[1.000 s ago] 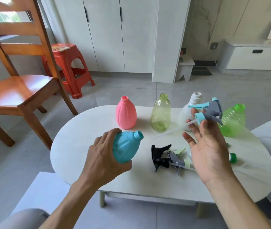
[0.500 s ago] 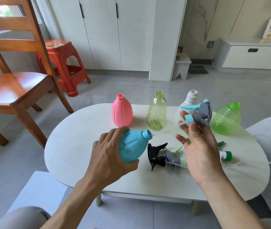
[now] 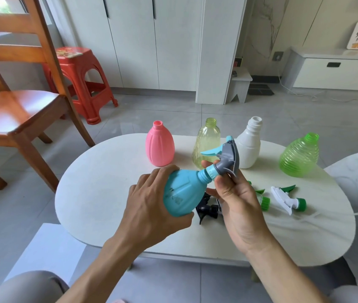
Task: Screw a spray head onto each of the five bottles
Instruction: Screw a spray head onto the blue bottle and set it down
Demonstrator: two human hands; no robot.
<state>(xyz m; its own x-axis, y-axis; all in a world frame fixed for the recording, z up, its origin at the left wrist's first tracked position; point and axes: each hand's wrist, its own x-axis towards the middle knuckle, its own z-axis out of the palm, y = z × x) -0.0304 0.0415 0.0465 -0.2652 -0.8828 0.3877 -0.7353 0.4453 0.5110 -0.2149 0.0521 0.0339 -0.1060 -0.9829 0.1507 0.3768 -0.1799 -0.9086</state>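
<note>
Left hand (image 3: 152, 206) grips blue bottle (image 3: 182, 193), tilted right. Right hand (image 3: 237, 200) pinches grey spray head (image 3: 226, 158) at its neck. 4 open bottles far side.

A single head-worn wide-angle view looks forward and down from close above the white worktop (image 3: 99, 193), both hands near the lens, with floor and cabinets (image 3: 134, 40) beyond.

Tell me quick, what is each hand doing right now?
Left hand: closed around the blue bottle, held tilted above the table.
Right hand: fingers closed on the grey and blue spray head, which sits on the bottle's neck.
</note>
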